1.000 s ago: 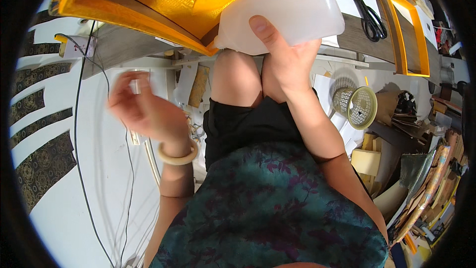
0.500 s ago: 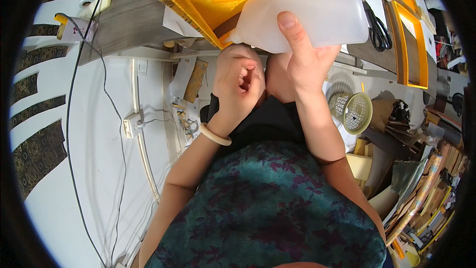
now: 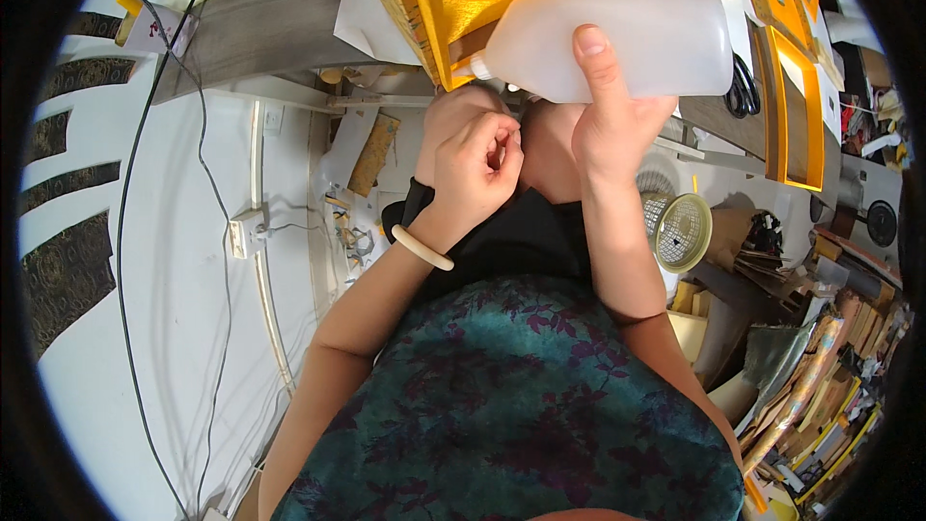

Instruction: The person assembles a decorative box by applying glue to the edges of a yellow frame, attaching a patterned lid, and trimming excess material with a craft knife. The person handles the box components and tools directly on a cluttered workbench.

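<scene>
My right hand (image 3: 619,130) is wrapped round a translucent white plastic bottle (image 3: 666,24), thumb on the near side. The bottle lies tilted, its narrow tip (image 3: 475,68) pointing left at the lower edge of a golden-yellow, brocade-covered box (image 3: 439,10). Whether the tip touches that edge I cannot tell. Over my knees, my left hand (image 3: 478,162) is curled with its fingertips together, just below the bottle's tip. Anything inside those fingers is hidden. A pale bangle (image 3: 422,247) circles the left wrist.
A grey-brown tabletop (image 3: 260,19) bears a white sheet (image 3: 362,24) at left. To the right are a yellow frame (image 3: 796,111) and a coiled black cable (image 3: 742,87). A mesh basket (image 3: 683,233) stands low at right, near piled boards (image 3: 820,376). Cables hang at left.
The bottle, both hands and the box edge appear slightly further right in the view, which has shifted a little. My right hand keeps its hold on the bottle, and my left stays curled.
</scene>
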